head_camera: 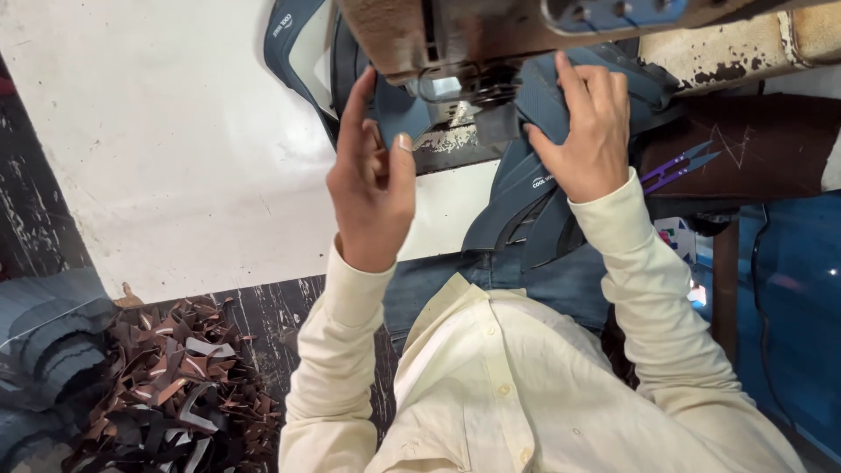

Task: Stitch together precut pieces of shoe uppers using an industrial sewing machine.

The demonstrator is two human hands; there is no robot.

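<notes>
Under the sewing machine (491,35) at the counter's (175,149) far edge lies a blue shoe-upper piece (534,175) — the right hand (591,131) presses flat on it, fingers spread, while the left hand (372,180) pinches its near end. Purple snips (679,166) rest to the right; brown leather scraps (175,385) litter the floor (280,307) beyond the counter's near-left corner.

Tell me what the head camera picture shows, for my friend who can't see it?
A person in a cream shirt holds dark blue fabric pieces under a worn sewing machine, left hand raised beside the needle, right hand pressing the fabric. Purple snips lie to the right, and brown scraps are piled on the floor.
</notes>
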